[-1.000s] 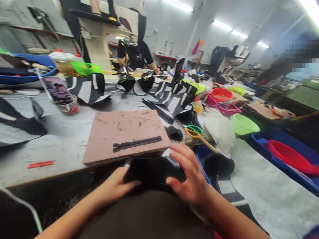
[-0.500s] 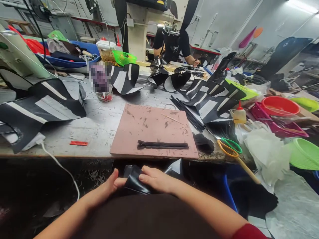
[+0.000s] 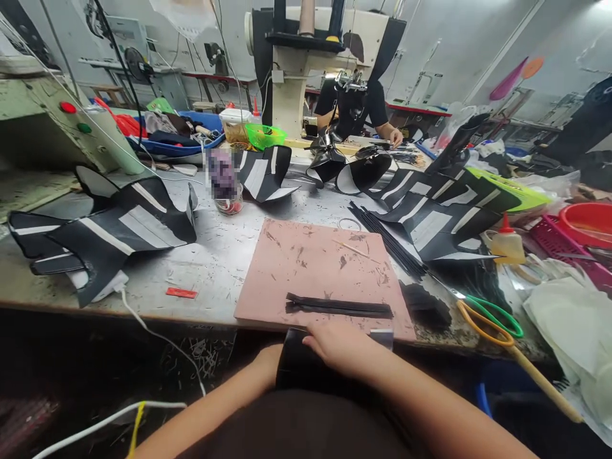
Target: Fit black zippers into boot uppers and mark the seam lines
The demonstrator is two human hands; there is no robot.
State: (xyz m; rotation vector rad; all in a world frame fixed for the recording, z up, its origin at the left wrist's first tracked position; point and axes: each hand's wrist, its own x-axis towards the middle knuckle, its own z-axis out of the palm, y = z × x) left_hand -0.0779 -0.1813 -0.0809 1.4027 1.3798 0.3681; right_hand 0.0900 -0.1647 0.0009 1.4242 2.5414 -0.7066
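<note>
A black leather piece (image 3: 303,360) is held over my lap, against the table's front edge. My right hand (image 3: 337,341) grips its upper edge, the thumb lying on the near face. My left hand (image 3: 268,362) reaches behind the leather's left side, where its fingers are hidden. Just beyond my hands, a black zipper (image 3: 339,306) lies across a pink board (image 3: 282,261) marked with dark scuffs. A pale thin stick (image 3: 356,250) rests on the same board. Right of the board are a bundle of black strips (image 3: 387,239) and scissors (image 3: 492,319) with green and orange handles.
Black leather panels with white strips lie at left (image 3: 129,223) and right (image 3: 430,217). A glue bottle (image 3: 507,242) stands at right. A white cable (image 3: 157,338) hangs over the front edge. Behind is a sewing machine (image 3: 289,95), with a person (image 3: 377,102) beyond it.
The black leather piece has been raised and turned upright to the table edge. My right hand rose with it; my left hand slid behind it. The view has swung left.
</note>
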